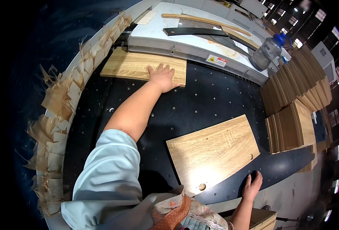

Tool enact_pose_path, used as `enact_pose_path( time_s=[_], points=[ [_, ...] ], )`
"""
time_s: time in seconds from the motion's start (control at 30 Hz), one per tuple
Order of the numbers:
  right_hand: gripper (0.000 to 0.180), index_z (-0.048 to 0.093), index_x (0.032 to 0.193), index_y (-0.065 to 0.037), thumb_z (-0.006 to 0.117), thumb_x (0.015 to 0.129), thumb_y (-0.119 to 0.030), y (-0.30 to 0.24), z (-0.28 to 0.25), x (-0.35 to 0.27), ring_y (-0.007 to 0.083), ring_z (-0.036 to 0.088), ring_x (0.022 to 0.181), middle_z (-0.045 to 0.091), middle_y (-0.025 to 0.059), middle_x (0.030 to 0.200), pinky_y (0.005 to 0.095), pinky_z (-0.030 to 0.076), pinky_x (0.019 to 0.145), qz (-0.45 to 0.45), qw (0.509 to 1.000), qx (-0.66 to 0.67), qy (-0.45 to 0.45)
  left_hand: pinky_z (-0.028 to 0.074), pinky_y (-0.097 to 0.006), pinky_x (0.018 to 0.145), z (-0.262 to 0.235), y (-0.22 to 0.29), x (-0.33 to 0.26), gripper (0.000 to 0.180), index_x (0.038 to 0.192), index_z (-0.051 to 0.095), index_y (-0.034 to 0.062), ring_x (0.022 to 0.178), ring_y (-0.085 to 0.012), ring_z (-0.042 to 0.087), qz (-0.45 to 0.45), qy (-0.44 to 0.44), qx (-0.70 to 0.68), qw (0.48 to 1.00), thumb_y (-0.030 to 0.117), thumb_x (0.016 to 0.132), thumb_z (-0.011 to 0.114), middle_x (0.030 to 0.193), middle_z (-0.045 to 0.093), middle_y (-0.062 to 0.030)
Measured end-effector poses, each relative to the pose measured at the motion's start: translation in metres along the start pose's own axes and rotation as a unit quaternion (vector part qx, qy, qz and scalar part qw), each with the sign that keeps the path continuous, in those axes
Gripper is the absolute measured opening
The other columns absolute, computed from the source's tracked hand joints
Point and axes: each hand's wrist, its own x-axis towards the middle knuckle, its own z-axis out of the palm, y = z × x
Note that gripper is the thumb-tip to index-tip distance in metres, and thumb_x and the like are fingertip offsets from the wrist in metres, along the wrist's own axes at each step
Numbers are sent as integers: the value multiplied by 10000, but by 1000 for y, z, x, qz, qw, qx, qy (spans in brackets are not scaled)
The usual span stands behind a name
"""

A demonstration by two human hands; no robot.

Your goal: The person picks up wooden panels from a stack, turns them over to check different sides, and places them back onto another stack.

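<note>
My left hand [162, 78] lies with its fingers spread on a light wood-grain board [123, 66] at the far left. That board's back edge is against the white machine housing. A second wood-grain board [213, 149] rests at an angle on the black studded table [211, 96], nearer to me. Two round holes show close to its near edge, and small drilled holes dot its face. My right hand [252, 186] is at the table's near edge, just off that board's corner, fingers apart and nothing in them.
On the white machine top [150, 28] lie dark and wooden strips [194, 31]. A large water bottle with a blue cap [267, 53] stands at its right end. Stacked boards [292, 126] rise at the right. Tattered brown tape [58, 103] lines the curved left rim.
</note>
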Motion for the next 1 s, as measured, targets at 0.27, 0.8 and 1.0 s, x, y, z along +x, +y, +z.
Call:
enact_pose_path(
  time_s=[0.27, 0.8, 1.0],
  points=[
    [412, 506, 1199, 5, 604, 843, -176, 0, 0, 2, 367, 456, 1165, 496, 202, 1250, 429, 354, 999, -6, 1000, -24, 2, 144, -673, 1055, 25, 41, 11, 415, 1341, 462, 277, 1394, -276, 203, 158, 64, -52, 984, 401, 946, 420, 1476, 322, -18],
    [446, 536, 1153, -23, 660, 766, -208, -7, -6, -1, 358, 468, 1176, 527, 172, 1233, 436, 353, 1001, 24, 999, -11, 21, 206, -616, 1066, 18, 23, 19, 454, 1286, 523, 204, 1368, -277, 273, 183, 73, -46, 979, 451, 908, 475, 1469, 341, 10],
    [501, 512, 1180, -35, 675, 756, -247, -11, -10, -1, 351, 450, 1201, 515, 167, 1245, 488, 332, 1012, 8, 999, 20, 32, 195, -621, 1066, 14, 22, 20, 549, 1394, 381, 228, 1402, -284, 188, 142, 72, 49, 986, 433, 900, 503, 1505, 258, -40]
  ],
)
